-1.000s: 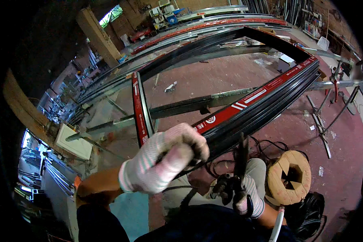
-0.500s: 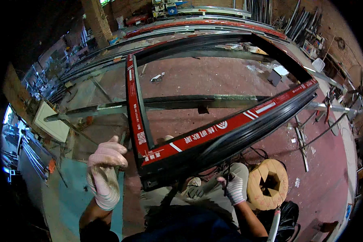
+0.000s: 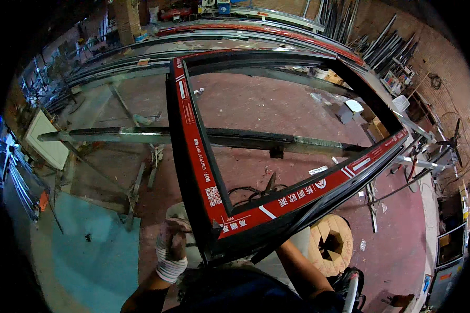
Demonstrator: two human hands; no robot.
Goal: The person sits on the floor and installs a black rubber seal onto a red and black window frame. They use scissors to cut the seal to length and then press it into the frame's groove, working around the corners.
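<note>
A large black window-like frame [image 3: 196, 141] with red printed film on its faces lies in front of me, its near-left corner closest to my body. My left hand [image 3: 172, 251], in a dirty white knit glove, is just left of that corner. Its fingers are dim and smeared, so their grip does not show. My right forearm [image 3: 301, 265] reaches up under the near side of the frame, which hides my right hand. A thin dark strip [image 3: 290, 227] runs along that near side.
Metal support rails [image 3: 141, 134] carry the frame. A cardboard-wrapped coil [image 3: 318, 250] stands at my right. A white panel [image 3: 46, 140] leans at left, near a teal sheet [image 3: 96, 250]. Long profiles [image 3: 256, 32] lie behind; a fan [image 3: 453, 144] stands far right.
My left hand has moved right and nearer my body, beside the frame corner. My right hand has gone beneath the frame. The frame appears shifted right as the view turned.
</note>
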